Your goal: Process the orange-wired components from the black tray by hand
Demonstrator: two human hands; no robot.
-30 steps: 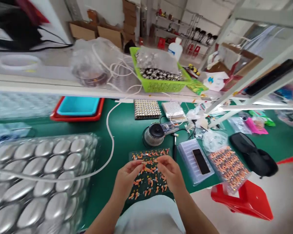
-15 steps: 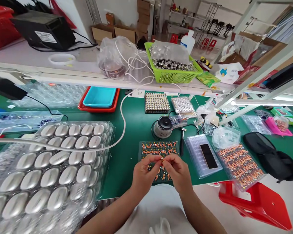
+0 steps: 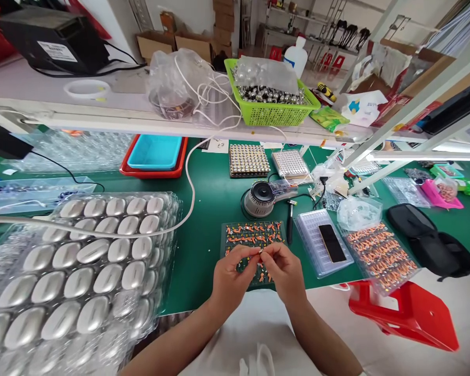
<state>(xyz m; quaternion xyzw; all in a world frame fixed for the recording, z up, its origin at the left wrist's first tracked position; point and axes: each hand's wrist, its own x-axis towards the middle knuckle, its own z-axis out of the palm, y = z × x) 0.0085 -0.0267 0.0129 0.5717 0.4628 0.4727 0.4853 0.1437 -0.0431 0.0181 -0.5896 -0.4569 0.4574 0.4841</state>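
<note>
1. The left hand (image 3: 232, 274) and right hand (image 3: 286, 267) nearly meet, thumbs and forefingers pinched closed on a small part (image 3: 260, 251), too tiny to make out.
2. That part is held above a tray (image 3: 223, 235) of orange pieces (image 3: 237, 238) on the green counter (image 3: 198, 261).
3. A hammer (image 3: 290, 222) lies just right of the tray; a round grey device (image 3: 259, 199) stands behind it.

Green basket (image 3: 274, 114) on shelf (image 3: 121, 110); blue tray (image 3: 154, 152) in red tray (image 3: 152, 173); phone (image 3: 332, 243) face-up.
</note>
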